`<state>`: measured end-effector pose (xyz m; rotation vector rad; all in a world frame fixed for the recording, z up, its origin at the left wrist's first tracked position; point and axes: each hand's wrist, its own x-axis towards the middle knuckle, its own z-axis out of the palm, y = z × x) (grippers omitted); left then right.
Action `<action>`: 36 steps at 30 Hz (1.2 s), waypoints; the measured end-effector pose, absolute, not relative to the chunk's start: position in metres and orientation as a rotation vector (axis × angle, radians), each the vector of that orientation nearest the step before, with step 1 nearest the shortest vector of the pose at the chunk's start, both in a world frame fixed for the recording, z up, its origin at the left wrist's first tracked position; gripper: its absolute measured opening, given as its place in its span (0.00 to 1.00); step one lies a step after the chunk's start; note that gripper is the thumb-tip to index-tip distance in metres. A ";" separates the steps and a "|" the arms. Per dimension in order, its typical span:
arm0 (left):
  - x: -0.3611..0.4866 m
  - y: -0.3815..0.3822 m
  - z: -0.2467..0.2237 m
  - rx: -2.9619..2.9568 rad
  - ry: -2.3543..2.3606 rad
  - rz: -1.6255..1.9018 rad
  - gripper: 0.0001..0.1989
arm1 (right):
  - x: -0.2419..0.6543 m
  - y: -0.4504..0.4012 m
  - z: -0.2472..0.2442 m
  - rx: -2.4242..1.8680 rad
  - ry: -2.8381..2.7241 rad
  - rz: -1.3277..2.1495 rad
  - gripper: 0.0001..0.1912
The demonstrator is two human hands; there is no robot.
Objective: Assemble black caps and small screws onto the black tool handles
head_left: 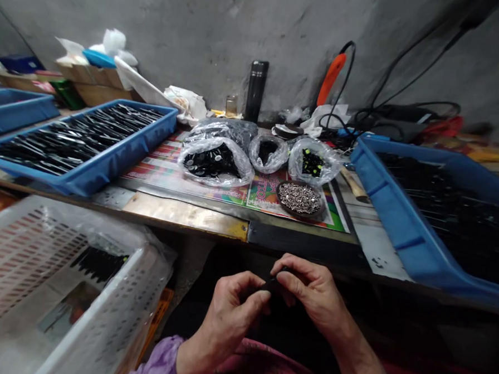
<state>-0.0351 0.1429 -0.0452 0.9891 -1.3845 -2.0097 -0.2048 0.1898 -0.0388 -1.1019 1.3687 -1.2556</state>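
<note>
My left hand (237, 306) and my right hand (311, 290) meet in front of the table's edge, low in the view. Between them is a small black part (271, 286), pinched by the fingers of both hands and mostly hidden by them. On the table beyond lies a dark round dish (300, 199) of small metal pieces. Behind it are an open plastic bag (217, 163) of black round parts, a smaller bag (269, 153) of black pieces, and a bag (313, 161) with black and yellow-green pieces.
Blue trays (100, 171) of long black parts stand left and right (402, 228). A white perforated basket (140, 276) sits at lower left with black parts inside. A black flask (257, 90), an orange-handled tool (331, 79) and cables are near the wall.
</note>
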 end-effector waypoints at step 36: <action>-0.042 0.120 -0.043 0.970 -1.073 -2.163 0.24 | -0.268 0.164 -0.022 -1.960 2.317 -1.370 0.12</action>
